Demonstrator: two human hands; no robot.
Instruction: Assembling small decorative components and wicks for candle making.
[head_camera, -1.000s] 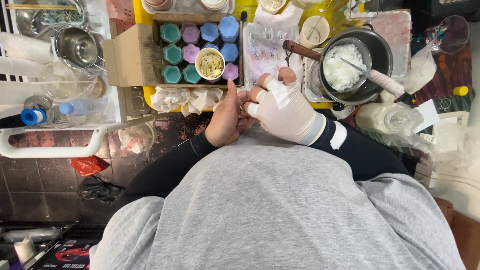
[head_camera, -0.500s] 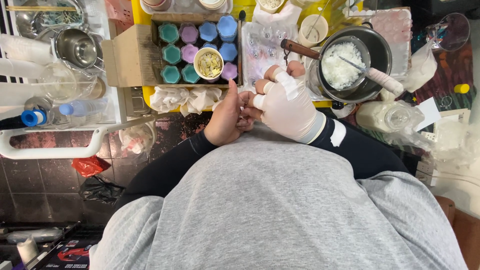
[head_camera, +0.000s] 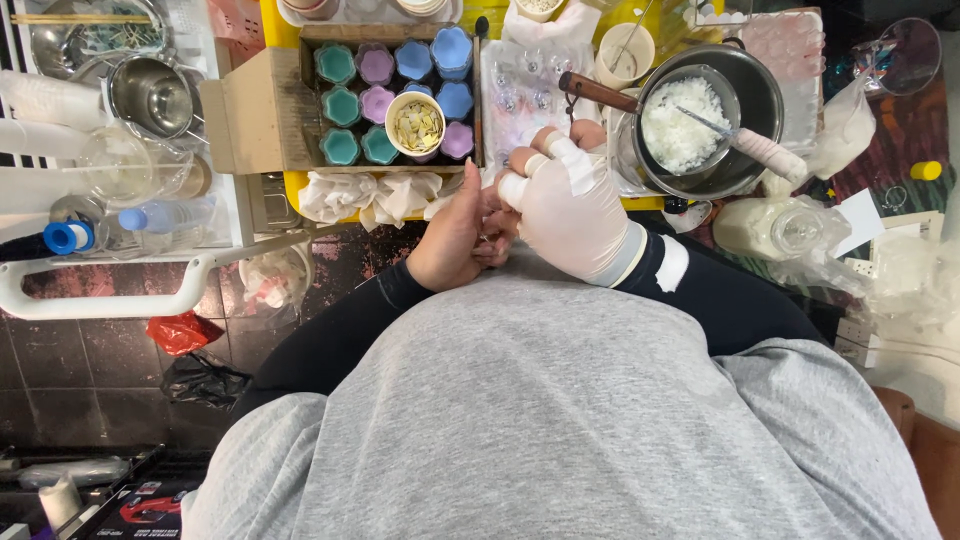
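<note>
My left hand (head_camera: 452, 238) is bare, with a black sleeve, and is held in front of my grey shirt. Its thumb points up and its fingers curl against my right hand (head_camera: 568, 208). The right hand wears a white glove with bare, taped fingertips, and its fingers are spread and point up. The two hands touch below the yellow table edge (head_camera: 300, 182). Whether anything small sits between them is hidden. Nearest above them are crumpled white cloths (head_camera: 372, 195) and a clear plastic tray (head_camera: 520, 92).
A cardboard box (head_camera: 255, 110) holds several teal, purple and blue flower-shaped moulds and a cup of pale flakes (head_camera: 416, 126). A dark pot of white flakes (head_camera: 702, 122) with a wooden handle stands on the right. Metal bowls (head_camera: 150, 95) and a blue-capped bottle (head_camera: 150, 216) lie on the left.
The gloved right hand has shifted slightly and its fingers have moved against the left hand. The left hand stays in place.
</note>
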